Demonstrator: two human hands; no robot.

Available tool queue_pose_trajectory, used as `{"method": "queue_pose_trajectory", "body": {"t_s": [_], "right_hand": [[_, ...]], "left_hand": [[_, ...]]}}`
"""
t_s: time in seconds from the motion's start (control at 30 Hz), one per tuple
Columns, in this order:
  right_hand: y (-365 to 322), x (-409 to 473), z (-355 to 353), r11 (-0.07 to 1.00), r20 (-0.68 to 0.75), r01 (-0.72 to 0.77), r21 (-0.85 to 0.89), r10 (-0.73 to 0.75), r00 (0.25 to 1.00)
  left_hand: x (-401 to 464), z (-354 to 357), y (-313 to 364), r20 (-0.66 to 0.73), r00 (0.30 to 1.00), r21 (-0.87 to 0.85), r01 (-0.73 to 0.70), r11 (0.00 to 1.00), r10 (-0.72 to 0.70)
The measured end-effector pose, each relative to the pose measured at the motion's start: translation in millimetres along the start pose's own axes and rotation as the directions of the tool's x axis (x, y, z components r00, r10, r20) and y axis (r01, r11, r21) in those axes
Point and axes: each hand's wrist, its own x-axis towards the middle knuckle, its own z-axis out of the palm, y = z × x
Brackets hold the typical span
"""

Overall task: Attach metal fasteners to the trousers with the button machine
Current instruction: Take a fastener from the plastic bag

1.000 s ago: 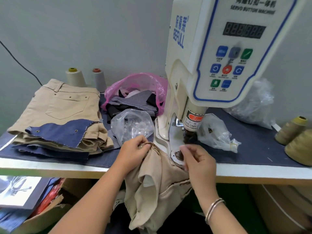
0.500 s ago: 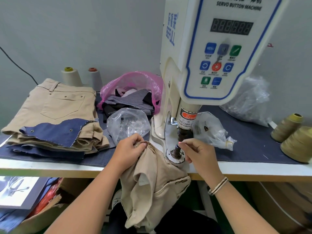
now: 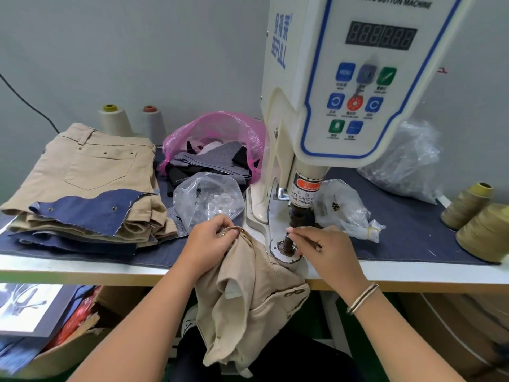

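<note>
Beige trousers (image 3: 248, 293) hang over the table's front edge, their top end lying beside the round die (image 3: 285, 248) of the white button machine (image 3: 352, 78). My left hand (image 3: 212, 244) grips the trousers' waistband, where a metal fastener shows by my thumb. My right hand (image 3: 325, 252) reaches to the die and pinches something small at the dark post under the machine's punch (image 3: 300, 213); the item itself is too small to make out.
A stack of beige trousers and blue denim pieces (image 3: 88, 188) lies at the left. A pink bag of fabric scraps (image 3: 217, 144), clear plastic bags (image 3: 209, 199) (image 3: 347, 208) and thread cones (image 3: 484, 221) stand around the machine. Boxes sit under the table.
My right hand has moved from above the die to its right side and now pinches at the post. My left hand keeps its grip on the waistband. The view has shifted slightly.
</note>
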Motion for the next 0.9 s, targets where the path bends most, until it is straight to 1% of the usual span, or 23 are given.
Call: {"method": "queue_pose_trajectory", "body": {"t_s": [0.03, 0.07, 0.13, 0.17, 0.2, 0.23, 0.27, 0.33, 0.37, 0.4, 0.43, 0.47, 0.57, 0.63, 0.7, 0.77, 0.8, 0.83, 0.87, 0.9], "right_hand": [[-1, -4, -2, 1.000, -0.009, -0.007, 0.021, 0.007, 1.000], [-2, -11, -3, 0.996, -0.034, -0.031, 0.080, 0.034, 0.999], [-3, -33, -3, 0.963, -0.110, -0.114, 0.245, 0.144, 0.983], [-3, -48, -1, 0.944, -0.135, -0.161, 0.287, 0.206, 0.969], [-1, -66, 4, 0.930, -0.141, -0.221, 0.293, 0.271, 0.952], [1, -85, 10, 0.913, -0.118, -0.299, 0.276, 0.341, 0.933], [5, -101, 17, 0.878, -0.064, -0.398, 0.266, 0.428, 0.902], [10, -121, 28, 0.759, 0.121, -0.598, 0.256, 0.589, 0.799], [12, -124, 33, 0.715, 0.223, -0.660, 0.232, 0.621, 0.752], [15, -125, 36, 0.702, 0.288, -0.680, 0.210, 0.620, 0.729], [17, -123, 37, 0.699, 0.320, -0.686, 0.201, 0.615, 0.720], [18, -119, 36, 0.705, 0.327, -0.679, 0.207, 0.604, 0.727], [17, -108, 29, 0.761, 0.339, -0.609, 0.224, 0.525, 0.780], [15, -106, 21, 0.761, 0.375, -0.571, 0.306, 0.455, 0.808], [11, -101, 11, 0.686, 0.383, -0.572, 0.451, 0.430, 0.817], [3, -90, -3, 0.565, 0.373, -0.572, 0.595, 0.437, 0.818], [-3, -81, -10, 0.503, 0.373, -0.567, 0.652, 0.439, 0.818], [-9, -72, -18, 0.460, 0.373, -0.559, 0.690, 0.435, 0.819], [-15, -61, -25, 0.439, 0.370, -0.542, 0.717, 0.420, 0.829], [-22, -52, -31, 0.435, 0.365, -0.517, 0.737, 0.387, 0.847]], "left_hand": [[0, 0, 0, 0.000, 1.000, -0.002, 0.001, 1.000, -0.001], [0, 0, 0, -0.001, 1.000, -0.004, 0.003, 1.000, -0.003], [1, 0, 0, -0.004, 1.000, -0.009, 0.007, 1.000, -0.007], [1, 0, 0, -0.006, 1.000, -0.011, 0.009, 1.000, -0.009], [1, 0, 0, -0.007, 1.000, -0.013, 0.010, 1.000, -0.010], [1, 1, 0, -0.009, 1.000, -0.014, 0.012, 1.000, -0.012], [1, 1, 0, -0.010, 1.000, -0.015, 0.013, 1.000, -0.013], [0, 1, 1, -0.010, 1.000, -0.021, 0.016, 1.000, -0.016], [0, 0, 1, -0.011, 1.000, -0.022, 0.019, 1.000, -0.019], [0, 0, 1, -0.013, 1.000, -0.022, 0.021, 1.000, -0.022], [0, 0, 1, -0.014, 1.000, -0.022, 0.024, 0.999, -0.024], [0, 0, 1, -0.014, 1.000, -0.024, 0.025, 0.999, -0.025], [0, 0, 2, -0.008, 0.999, -0.065, 0.041, 0.997, -0.042], [1, -1, 3, 0.010, 0.998, -0.147, 0.056, 0.988, -0.055], [3, -6, 4, 0.040, 0.998, -0.215, 0.063, 0.975, -0.056], [4, -14, 6, 0.089, 0.995, -0.262, 0.074, 0.962, -0.052], [5, -18, 8, 0.116, 0.992, -0.241, 0.073, 0.968, -0.046], [4, -21, 11, 0.138, 0.990, -0.161, 0.058, 0.985, -0.036], [3, -23, 14, 0.143, 0.990, -0.010, 0.013, 1.000, -0.011], [1, -24, 20, 0.122, 0.992, 0.159, -0.063, 0.985, 0.044]]}}
